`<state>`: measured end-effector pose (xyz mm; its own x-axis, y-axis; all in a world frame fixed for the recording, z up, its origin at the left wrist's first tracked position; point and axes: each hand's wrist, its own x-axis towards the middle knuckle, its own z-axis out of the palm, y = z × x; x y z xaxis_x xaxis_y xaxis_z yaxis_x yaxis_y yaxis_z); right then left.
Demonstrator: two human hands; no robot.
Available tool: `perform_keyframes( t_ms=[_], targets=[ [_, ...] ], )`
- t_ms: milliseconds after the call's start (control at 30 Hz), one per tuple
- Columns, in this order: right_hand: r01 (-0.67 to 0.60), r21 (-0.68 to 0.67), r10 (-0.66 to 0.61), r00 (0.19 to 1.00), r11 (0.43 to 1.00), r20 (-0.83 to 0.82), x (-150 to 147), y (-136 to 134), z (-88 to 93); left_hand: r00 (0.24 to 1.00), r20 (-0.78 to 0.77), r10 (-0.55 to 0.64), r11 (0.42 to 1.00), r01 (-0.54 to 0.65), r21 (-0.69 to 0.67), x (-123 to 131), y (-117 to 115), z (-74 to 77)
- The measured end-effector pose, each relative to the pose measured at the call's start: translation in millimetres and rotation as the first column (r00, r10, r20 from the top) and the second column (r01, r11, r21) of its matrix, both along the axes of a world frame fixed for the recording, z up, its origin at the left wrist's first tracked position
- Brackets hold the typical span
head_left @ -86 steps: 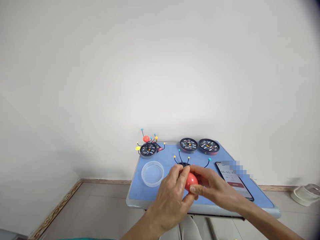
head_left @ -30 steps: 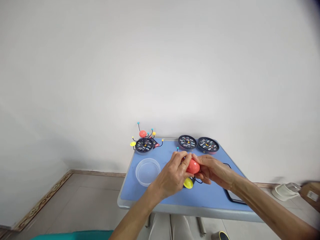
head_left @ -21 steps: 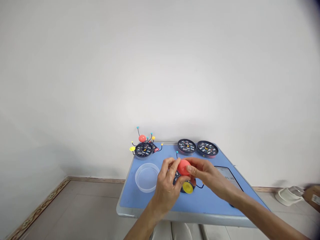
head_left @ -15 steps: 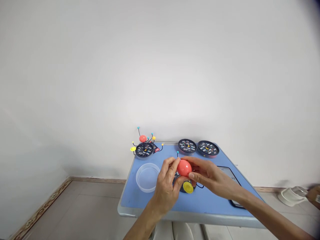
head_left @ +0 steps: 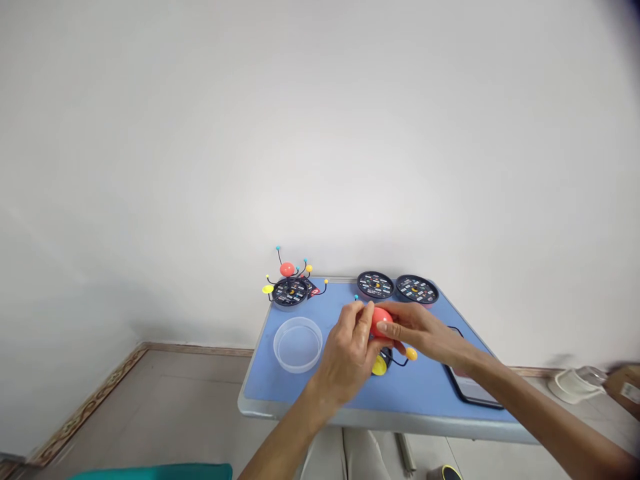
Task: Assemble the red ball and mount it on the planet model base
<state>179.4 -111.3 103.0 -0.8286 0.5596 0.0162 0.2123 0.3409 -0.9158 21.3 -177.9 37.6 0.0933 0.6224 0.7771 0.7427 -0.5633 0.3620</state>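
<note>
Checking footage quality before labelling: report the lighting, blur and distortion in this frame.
Head view: light soft and even, no glare on the table, no hard shadows. Head view: top right corner darkened; the bowl at the right edge is smeared. Head view: left hand and right hand at the ball look slightly soft.

One blue tabletop [head_left: 430,390]. Two hands: left hand [head_left: 349,350] and right hand [head_left: 425,330].

Two red balls: near red ball [head_left: 381,318] and far red ball [head_left: 287,269].

Three black printed discs show plainly: left disc [head_left: 290,292], middle disc [head_left: 375,285] and right disc [head_left: 417,289]. A fourth probably lies under the hands, mostly hidden.

Two yellow saucers: near saucer [head_left: 379,365] and far saucer [head_left: 268,289].

One orange bead [head_left: 411,354] on a black wire. One clear round dish [head_left: 298,344]. One phone [head_left: 470,393].
</note>
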Motion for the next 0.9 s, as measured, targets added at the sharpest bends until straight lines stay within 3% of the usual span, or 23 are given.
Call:
perform_keyframes(
  t_ms=[100, 200, 267, 467, 733, 900],
  targets=[
    [0.031, -0.049, -0.029, 0.999, 0.998, 0.034, -1, 17, -1.5, 0.988, 0.149, -0.038, 0.986, 0.061, -0.155, -8, 6, 0.7],
    [0.1, -0.011, -0.097, 0.987, 0.995, 0.129, -2, 40, -13.5, 0.942, 0.329, 0.072, 0.98, -0.007, -0.197, -20, 7, -11.1],
    [0.13, 0.03, -0.134, 0.97, 0.991, 0.204, -3, 55, -23.1, 0.919, 0.365, 0.148, 0.969, -0.061, -0.241, -26, 5, -22.4],
    [0.114, 0.039, -0.12, 0.941, 0.993, 0.315, -8, 76, -39.9, 0.961, 0.221, 0.169, 0.911, -0.067, -0.408, -21, 6, -42.0],
    [0.107, 0.028, -0.109, 0.921, 0.994, 0.374, -9, 77, -45.3, 0.977, -0.106, 0.184, 0.86, -0.213, -0.464, -8, 15, -35.7],
    [0.113, 0.055, -0.126, 0.914, 0.992, 0.385, -12, 73, -43.0, 0.945, -0.267, 0.189, 0.868, -0.288, -0.405, -3, 23, -36.0]
  ],
)
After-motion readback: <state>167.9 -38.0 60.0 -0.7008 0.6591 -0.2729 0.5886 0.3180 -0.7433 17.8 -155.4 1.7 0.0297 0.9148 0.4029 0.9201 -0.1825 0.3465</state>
